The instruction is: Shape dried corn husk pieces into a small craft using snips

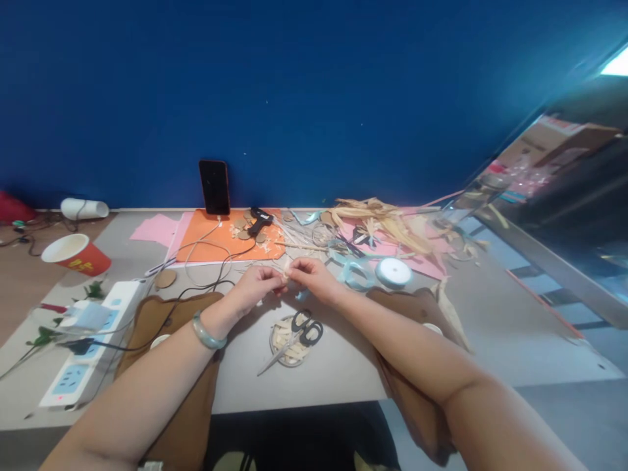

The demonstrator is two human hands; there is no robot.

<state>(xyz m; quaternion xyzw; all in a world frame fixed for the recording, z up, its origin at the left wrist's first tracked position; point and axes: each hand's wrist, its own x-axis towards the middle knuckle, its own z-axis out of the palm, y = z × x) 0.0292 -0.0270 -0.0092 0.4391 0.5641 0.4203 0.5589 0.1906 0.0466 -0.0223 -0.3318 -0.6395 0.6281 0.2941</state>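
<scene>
My left hand (255,285) and my right hand (314,277) meet over the grey table (338,373), fingers pinched together on a small pale strip of dried husk (286,275) held between them. A green bangle (208,333) circles my left wrist. Just below the hands, black-handled scissors (299,332) lie across a small round dish of pale pieces (289,341). Both forearms rest on brown cloth pads (147,320).
A phone (214,187) leans on the blue wall above an orange sheet (226,243) with a black glue gun (259,221). Dried husks (387,222), pale blue ribbon spool (394,271) and pink paper lie right. A red cup (76,254) and power strip (93,340) sit left.
</scene>
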